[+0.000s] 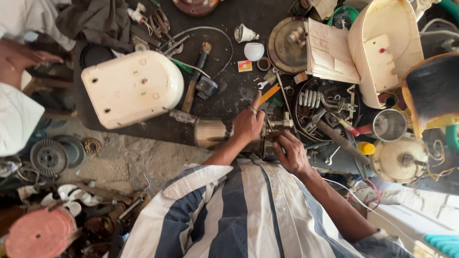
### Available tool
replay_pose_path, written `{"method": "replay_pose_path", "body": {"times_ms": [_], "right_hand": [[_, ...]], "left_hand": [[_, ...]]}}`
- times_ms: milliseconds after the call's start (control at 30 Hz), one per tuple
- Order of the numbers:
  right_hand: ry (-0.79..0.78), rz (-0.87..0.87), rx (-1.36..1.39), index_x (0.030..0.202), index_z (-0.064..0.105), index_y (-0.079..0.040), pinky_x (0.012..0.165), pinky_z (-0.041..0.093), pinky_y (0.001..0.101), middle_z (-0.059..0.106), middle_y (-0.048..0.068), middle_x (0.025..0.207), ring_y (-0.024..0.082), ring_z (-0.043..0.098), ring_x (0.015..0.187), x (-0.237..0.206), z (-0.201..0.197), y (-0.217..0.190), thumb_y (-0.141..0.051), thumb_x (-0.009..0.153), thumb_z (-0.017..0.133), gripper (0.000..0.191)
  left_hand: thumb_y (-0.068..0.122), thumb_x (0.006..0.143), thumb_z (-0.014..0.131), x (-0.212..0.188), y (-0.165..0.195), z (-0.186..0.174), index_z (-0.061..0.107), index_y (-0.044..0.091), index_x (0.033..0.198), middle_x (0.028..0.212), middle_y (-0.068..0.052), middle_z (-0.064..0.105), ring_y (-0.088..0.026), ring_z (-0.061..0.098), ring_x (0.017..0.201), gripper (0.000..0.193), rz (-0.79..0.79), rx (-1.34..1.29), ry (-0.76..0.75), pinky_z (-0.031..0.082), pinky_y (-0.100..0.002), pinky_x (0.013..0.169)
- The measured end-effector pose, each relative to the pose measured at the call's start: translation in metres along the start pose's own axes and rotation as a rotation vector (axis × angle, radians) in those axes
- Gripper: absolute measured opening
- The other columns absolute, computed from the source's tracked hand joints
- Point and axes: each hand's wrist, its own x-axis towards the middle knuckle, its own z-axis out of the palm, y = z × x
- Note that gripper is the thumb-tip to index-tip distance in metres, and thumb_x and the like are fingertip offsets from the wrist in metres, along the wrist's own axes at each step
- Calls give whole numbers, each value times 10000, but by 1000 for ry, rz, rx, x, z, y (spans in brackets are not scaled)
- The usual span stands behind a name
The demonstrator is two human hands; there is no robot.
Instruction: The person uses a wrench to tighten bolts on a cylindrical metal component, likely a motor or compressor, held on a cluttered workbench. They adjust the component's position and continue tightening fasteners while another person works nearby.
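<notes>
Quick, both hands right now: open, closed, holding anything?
Left hand: closed on the shiny metal cylinder at the bench edge.
Right hand: fingers curled on the small metal assembly; grip itself cannot be told.

One head-worn camera looks steeply down from above the person's shoulders. It faces the cluttered dark worktop [239,91], close in, with the floor at left.

on my bench i see one small packet, a flat square box [245,66] in red, white and yellow, lying just below the white bulb dome [254,51]. right of it lies an open booklet [330,51] of pale printed pages. no screens or signs.
</notes>
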Motion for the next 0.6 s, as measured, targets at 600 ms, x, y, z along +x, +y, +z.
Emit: {"method": "replay_pose_path", "body": {"times_ms": [600], "right_hand": [[-236, -504, -396, 971, 709, -90, 714, 607, 366, 700, 68, 1030, 251, 711, 858, 38, -27, 39, -252, 775, 793, 267]], "left_hand": [[52, 977, 480, -34, 16, 19, 644, 152, 1388, 852, -100, 660, -275, 635, 750, 454, 463, -548, 746, 520, -402, 727]]}}
